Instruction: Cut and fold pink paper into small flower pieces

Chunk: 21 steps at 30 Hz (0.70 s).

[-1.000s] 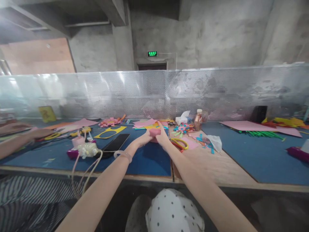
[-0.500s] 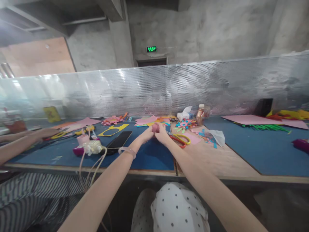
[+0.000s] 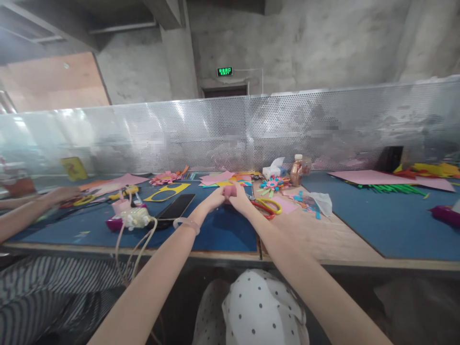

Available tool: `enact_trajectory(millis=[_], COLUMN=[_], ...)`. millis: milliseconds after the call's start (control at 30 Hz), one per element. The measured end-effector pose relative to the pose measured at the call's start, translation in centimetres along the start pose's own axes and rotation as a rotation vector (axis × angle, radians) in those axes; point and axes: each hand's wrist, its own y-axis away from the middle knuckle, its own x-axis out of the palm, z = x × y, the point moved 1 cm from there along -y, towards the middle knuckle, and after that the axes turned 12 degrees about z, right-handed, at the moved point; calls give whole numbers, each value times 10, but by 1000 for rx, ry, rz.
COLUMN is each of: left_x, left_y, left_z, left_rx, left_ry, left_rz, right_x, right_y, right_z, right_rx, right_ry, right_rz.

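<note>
Over the front middle of the blue mat (image 3: 230,235), my left hand (image 3: 214,198) and my right hand (image 3: 240,201) meet. Between their closed fingers is a small dark-pink piece (image 3: 229,191) that looks bent or rolled; its exact kind is too small to tell. Just right of my right hand lie scissors (image 3: 271,206) with yellow and red handles. Pink sheets (image 3: 223,178) and other coloured sheets lie behind my hands. Left of them are a black phone (image 3: 178,206) and a yellow sheet with round cut-outs (image 3: 147,198).
A cream plug block with cables (image 3: 136,218) sits at left, near another person's hand (image 3: 64,195). A multicoloured paper flower (image 3: 272,185), tissue pack (image 3: 275,170), bottle (image 3: 296,171) and paper scraps stand or lie at right. A perforated metal panel (image 3: 201,134) borders the back.
My hands stay together on the pink piece, and its broad face shows slightly more. The whole view has shifted a little; the other person's hand has moved slightly.
</note>
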Motion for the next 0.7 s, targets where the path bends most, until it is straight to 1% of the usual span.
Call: enact_trajectory(millis=[67,100,167,267,400,500,567,600,633,700], left_x=[-1,-2,-3,-4,-6,-3,1,2,3,4], left_y=[1,2,3,4,2,3,6,7,9,11], left_z=[-4,-6,-8,-10,-10,-12,-14,-15,-16,-18], left_rx=[-1,-1,-7,0,5,-45,-80,-90,-96,-100], left_ry=[8,24,73,133,213,330,426,458,474,473], left_rz=[-47,-70,-107,-125,-108,-29,53,81,96,109], right_x=[-4,-6,-11,-16,-20,-20,-20,-20,-20,-23], right_y=[-3,-4,-4,-2,2,5,6,6,6,5], right_z=[-4,-6,-12,-15,-6,3,5,6,5,4], right_rx=[1,29,118,180,152,131,144,145,140,120], right_ry=[-40,-57,-67,-124,-390,-539,-530,-484,-408,-187], right_rz=[-82,-111,-125,-84,-45,67,133,137,112,-9])
